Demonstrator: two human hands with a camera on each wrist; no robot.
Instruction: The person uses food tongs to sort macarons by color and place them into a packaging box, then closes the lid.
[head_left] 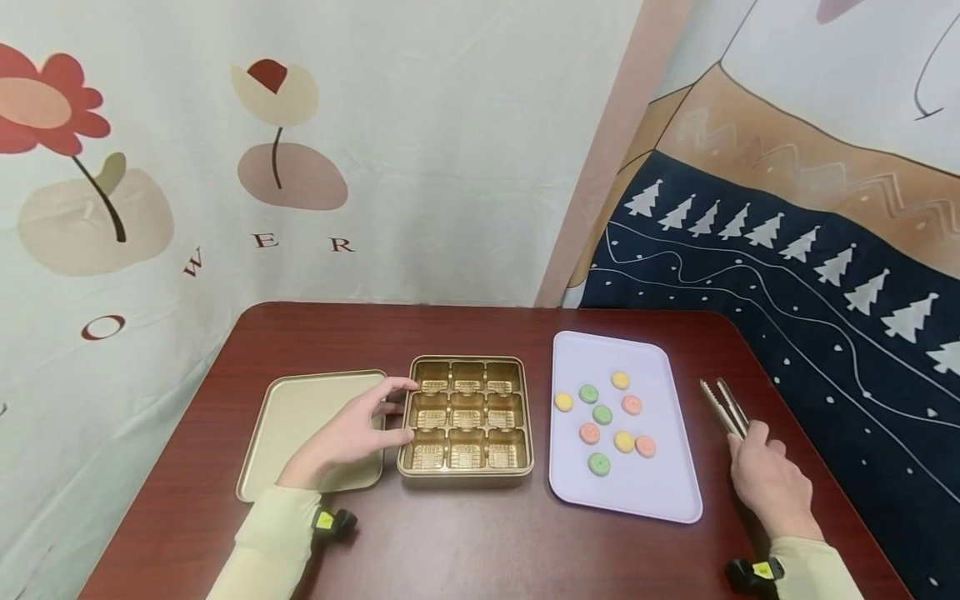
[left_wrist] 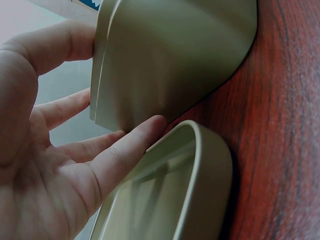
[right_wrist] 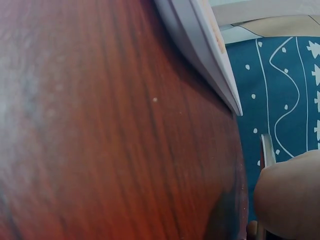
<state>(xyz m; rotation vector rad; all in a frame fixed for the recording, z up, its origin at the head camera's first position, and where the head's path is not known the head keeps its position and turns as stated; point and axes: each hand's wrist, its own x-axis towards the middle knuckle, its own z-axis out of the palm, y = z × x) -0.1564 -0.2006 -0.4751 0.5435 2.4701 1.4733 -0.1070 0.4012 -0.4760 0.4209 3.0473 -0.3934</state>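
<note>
My left hand (head_left: 358,427) touches the left side of a square gold tin (head_left: 466,475); its thumb and fingers reach the rim without wrapping round it. Inside the tin sits a gold insert split into several square compartments. In the left wrist view, the fingertips (left_wrist: 155,122) lie against the tin's outer wall (left_wrist: 185,45). Under my left forearm is the tin's shallow gold lid (head_left: 300,417), inner side up. At the right of the table my right hand (head_left: 772,479) grips metal tongs (head_left: 726,408), their serrated tips apart and pointing away from me.
Between tin and tongs lies a pale lilac tray (head_left: 622,496) bearing several small round candies in yellow, green (head_left: 598,464) and pink (head_left: 632,405). All stand on a dark red wooden table (head_left: 480,542). Patterned cloths (head_left: 450,167) hang behind and to the right.
</note>
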